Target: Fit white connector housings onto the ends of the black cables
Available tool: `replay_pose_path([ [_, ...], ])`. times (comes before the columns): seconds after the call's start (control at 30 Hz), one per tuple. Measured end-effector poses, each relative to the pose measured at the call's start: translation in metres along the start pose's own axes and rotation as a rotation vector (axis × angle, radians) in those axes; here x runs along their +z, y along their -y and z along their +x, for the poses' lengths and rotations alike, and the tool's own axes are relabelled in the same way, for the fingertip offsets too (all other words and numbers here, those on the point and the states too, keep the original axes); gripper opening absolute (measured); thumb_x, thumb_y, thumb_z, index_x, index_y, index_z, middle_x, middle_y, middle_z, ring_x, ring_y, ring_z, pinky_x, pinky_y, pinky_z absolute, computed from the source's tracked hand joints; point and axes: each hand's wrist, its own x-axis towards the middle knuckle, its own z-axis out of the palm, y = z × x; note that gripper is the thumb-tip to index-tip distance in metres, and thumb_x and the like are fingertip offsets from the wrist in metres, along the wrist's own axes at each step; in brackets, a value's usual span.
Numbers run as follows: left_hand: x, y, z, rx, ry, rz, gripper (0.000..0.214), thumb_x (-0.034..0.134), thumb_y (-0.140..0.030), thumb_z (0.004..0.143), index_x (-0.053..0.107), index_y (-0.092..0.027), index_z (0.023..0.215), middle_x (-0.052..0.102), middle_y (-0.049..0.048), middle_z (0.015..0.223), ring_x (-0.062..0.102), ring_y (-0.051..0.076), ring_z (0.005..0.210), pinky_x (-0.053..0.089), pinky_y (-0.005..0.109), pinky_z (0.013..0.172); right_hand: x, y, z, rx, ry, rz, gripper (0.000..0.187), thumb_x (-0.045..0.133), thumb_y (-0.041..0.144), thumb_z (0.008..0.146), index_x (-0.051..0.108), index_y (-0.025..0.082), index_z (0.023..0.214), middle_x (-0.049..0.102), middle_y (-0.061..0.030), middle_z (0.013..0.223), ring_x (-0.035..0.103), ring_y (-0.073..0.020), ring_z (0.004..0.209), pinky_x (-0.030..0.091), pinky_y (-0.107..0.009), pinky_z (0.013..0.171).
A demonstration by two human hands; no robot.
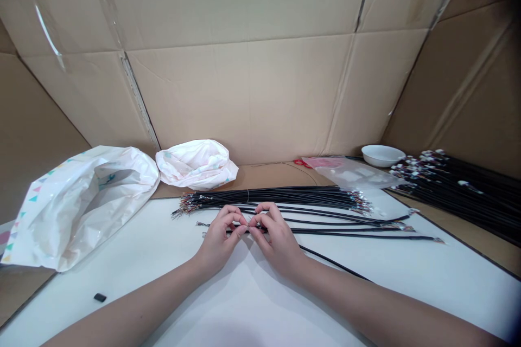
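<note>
My left hand [222, 236] and my right hand [277, 236] meet over the middle of the white table, thumbs and index fingers pinched with the tips almost touching. Between them is the thin wire end of a black cable, mostly hidden by the fingers. The rest of this black cable [334, 263] comes out from under my right wrist and runs toward the lower right. Just beyond the hands, several loose black cables [358, 231] with bare wire ends lie sideways. Behind those sits a tied bundle of black cables [280, 195], with coloured wires at both ends.
Two white plastic bags [118, 217] [197, 165] stand at the left and back. A clear plastic bag [350, 172], a white bowl [382, 155] and a pile of cables with white connectors [480, 190] are at right. A small black piece [100, 297] lies front left. Cardboard walls [244, 92] enclose the table.
</note>
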Motion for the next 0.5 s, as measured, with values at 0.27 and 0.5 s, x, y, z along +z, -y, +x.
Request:
replay_pose_path([
  [0.27, -0.0002, -0.0017, -0.0001, -0.019, -0.001, -0.020, 0.011, 0.056, -0.027, 0.083, 0.062, -0.019, 0.079, 0.051, 0.0053, 0.092, 0.050, 0.018, 0.086, 0.042, 0.027, 0.072, -0.0013, 0.0011, 0.0010, 0.034, 0.032, 0.058, 0.014, 0.044, 0.023, 0.088, 0.055, 0.018, 0.081, 0.046, -0.0088, 0.104, 0.053, -0.0110, 0.067, 0.042, -0.025, 0.056],
  [0.5, 0.0014, -0.0006, -0.0011, -0.142, 0.003, -0.120, 0.019, 0.056, -0.037, 0.083, 0.055, -0.019, 0.087, 0.053, 0.0037, 0.093, 0.051, 0.016, 0.082, 0.040, 0.025, 0.069, -0.0031, 0.0012, 0.0033, 0.030, 0.010, 0.109, 0.011, 0.043, 0.020, 0.087, 0.051, 0.018, 0.079, 0.046, -0.0093, 0.101, 0.054, -0.0159, 0.083, 0.045, -0.026, 0.062],
])
